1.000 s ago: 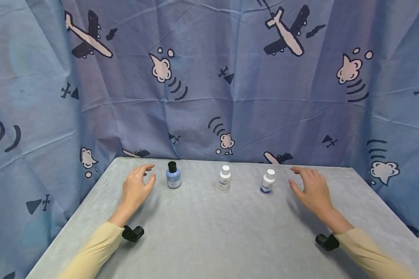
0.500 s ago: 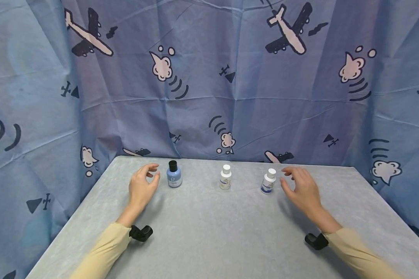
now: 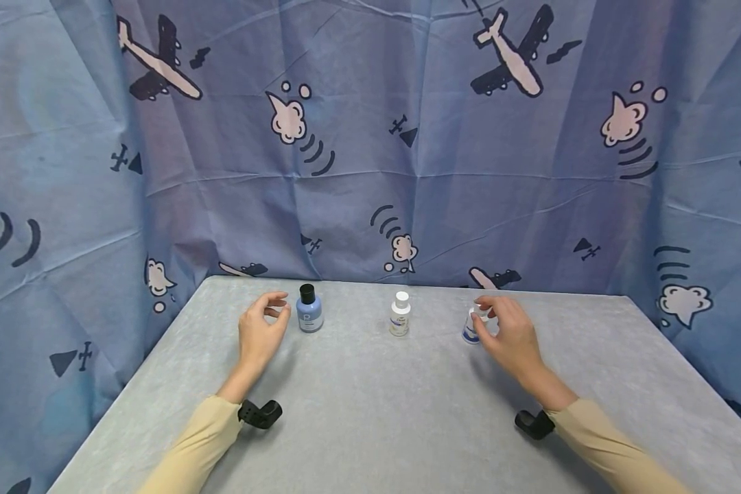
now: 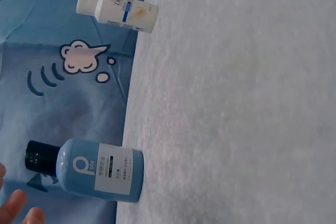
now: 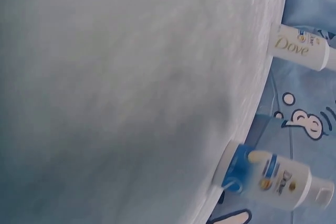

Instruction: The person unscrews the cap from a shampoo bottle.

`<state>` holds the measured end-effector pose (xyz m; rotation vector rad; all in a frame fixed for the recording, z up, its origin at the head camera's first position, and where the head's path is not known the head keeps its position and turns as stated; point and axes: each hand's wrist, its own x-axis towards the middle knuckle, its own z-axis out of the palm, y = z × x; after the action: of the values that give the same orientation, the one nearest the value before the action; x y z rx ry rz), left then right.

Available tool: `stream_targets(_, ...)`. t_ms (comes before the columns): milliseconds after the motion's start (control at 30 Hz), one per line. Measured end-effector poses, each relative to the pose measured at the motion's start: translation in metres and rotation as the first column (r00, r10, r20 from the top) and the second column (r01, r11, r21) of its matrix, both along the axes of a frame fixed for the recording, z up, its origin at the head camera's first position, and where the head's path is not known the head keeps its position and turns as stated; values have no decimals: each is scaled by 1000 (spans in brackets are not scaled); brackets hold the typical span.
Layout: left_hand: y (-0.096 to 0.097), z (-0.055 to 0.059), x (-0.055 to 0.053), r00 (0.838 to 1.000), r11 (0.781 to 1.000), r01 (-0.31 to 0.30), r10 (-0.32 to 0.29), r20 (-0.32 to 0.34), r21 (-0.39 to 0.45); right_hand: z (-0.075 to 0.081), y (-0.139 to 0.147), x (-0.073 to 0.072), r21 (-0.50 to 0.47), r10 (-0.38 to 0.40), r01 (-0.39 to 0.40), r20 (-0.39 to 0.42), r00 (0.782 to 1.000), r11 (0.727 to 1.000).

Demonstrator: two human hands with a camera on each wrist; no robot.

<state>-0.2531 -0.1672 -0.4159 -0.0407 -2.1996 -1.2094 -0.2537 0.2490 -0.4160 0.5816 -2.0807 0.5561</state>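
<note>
Curtain fabric, blue and printed with airplanes and cloud shapes, hangs behind the work surface and along its left and right sides. Tabletop, pale grey and mottled, extends from the near side to the far edge at the curtain. Left sleeve and right sleeve, both pale yellow, enter from the near side.

Left hand is positioned at far left. Fingers are loosely bent, with the thumb parted from them. A gap shows between the fingertips and the blue bottle to the right.

Right hand is positioned at far right, thumb and fingers parted and directed left. In the head view it partly covers the right-hand Dove bottle; whether it touches that bottle cannot be told.

Three bottles form a spaced row on the far part of the tabletop, each upright:
- Left: blue bottle with pale label and black cap.
- Middle: white Dove bottle, well apart from both hands.
- Right: white-and-blue Dove bottle, blue around the base, white cap.

Black wrist cameras are fitted at both cuffs.
</note>
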Motion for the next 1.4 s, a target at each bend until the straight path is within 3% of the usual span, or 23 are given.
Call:
stream_targets(267, 3, -3, -4, 998, 999, 6, -9, 62, 51, 0, -19, -4, -25, 31, -31, -1, 1000, 999)
stream_targets(400, 5, -4, -6, 993, 996, 42, -50, 110, 76, 0, -32, -4, -41, 16, -14, 52, 999, 999)
stream_targets(700, 6, -7, -12, 963, 988, 117, -138, 231, 104, 4, -59, 3, -116, 16, 10, 223, 975, 993)
stream_targets(1000, 2, -14, -15, 929, 982, 161, -186, 321, 103, 3, -79, -1, -174, 98, -55, 247, 964, 983)
stream_targets(1200, 2, -15, -23, 906, 977, 177, -208, 368, 117, 7, -90, -5, -177, 103, -64, 225, 969, 982)
stream_targets(1400, 1, -20, -29, 890, 971, 184, -230, 394, 150, 8, -100, -8, -210, 144, -91, 255, 956, 973)
